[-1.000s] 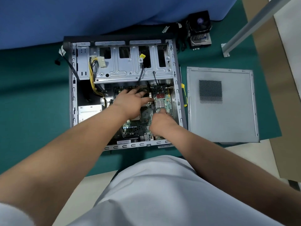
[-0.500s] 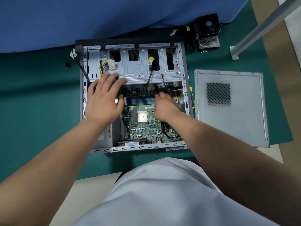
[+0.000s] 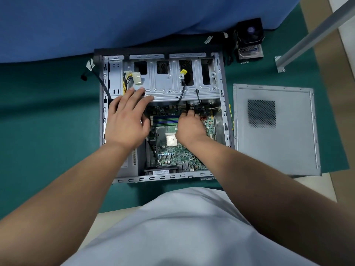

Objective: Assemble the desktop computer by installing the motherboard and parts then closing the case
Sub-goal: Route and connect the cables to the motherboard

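Note:
The open grey computer case (image 3: 163, 178) lies flat on a green mat. The green motherboard (image 3: 172, 156) sits inside it, its silver processor (image 3: 171, 140) bare. My left hand (image 3: 126, 120) lies open with fingers spread, fingertips on the near edge of the metal drive cage (image 3: 172, 87). My right hand (image 3: 189, 127) is over the board's far edge with fingers curled down. It seems to pinch the end of a black cable (image 3: 182, 91) that hangs from the cage; the fingertips hide the plug.
The grey side panel (image 3: 274, 141) lies flat to the right of the case. A black cooler fan (image 3: 249, 41) stands at the back right. A white plug on yellow wires (image 3: 137, 78) rests on the cage. A metal post (image 3: 311, 35) slants at far right.
My left hand has left the motherboard and moved left and up to the drive cage edge. My right hand has moved up the board to its far edge.

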Tool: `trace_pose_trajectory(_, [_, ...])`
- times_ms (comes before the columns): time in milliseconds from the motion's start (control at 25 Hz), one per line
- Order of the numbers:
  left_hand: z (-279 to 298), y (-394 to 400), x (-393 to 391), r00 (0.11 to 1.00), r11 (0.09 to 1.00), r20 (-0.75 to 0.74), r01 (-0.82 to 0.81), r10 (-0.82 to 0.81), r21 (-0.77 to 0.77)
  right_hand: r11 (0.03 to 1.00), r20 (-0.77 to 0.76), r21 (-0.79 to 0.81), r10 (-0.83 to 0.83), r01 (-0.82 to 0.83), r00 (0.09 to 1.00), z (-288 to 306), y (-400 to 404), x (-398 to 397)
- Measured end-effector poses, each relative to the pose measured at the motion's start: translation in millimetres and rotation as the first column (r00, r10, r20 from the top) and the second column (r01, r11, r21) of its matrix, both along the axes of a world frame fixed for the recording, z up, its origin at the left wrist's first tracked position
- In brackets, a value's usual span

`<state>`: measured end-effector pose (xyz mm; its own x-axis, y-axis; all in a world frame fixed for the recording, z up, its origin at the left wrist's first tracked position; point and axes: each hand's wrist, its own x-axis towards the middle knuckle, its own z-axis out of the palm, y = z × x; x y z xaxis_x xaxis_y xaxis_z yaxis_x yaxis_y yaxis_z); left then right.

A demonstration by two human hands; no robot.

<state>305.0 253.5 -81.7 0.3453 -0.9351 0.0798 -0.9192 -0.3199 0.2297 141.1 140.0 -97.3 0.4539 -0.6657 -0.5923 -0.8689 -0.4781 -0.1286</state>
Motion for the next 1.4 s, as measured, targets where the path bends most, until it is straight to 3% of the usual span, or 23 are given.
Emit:
trace_pose_trajectory(400, [-2, -1, 0, 1.000, 1.000, 0.026, 0.001, -0.001, -0.015, 1.000, -0.062, 0.017, 0.005, -0.004, 0.998, 13, -19, 8])
trace_pose_trajectory(760, [1, 0, -1, 1.000, 1.000, 0.020, -0.006, 0.006, -0.004, 1.000, 0.009, 0.022, -0.021, 0.021, 1.000, 1, 10, -5])
trace_pose_trajectory(1160, [2, 0, 0, 1.000, 1.000, 0.013, -0.007, 0.007, -0.009, 0.992, -0.014, 0.076, -0.098, 0.099, 0.995, 1, 13, 9])
trace_pose_trajectory(1400, [2, 0, -1, 1.000, 1.000, 0.017, -0.003, 0.004, -0.013, 0.994, 0.024, 0.027, -0.103, 0.102, 0.994, -2, 6, 8])
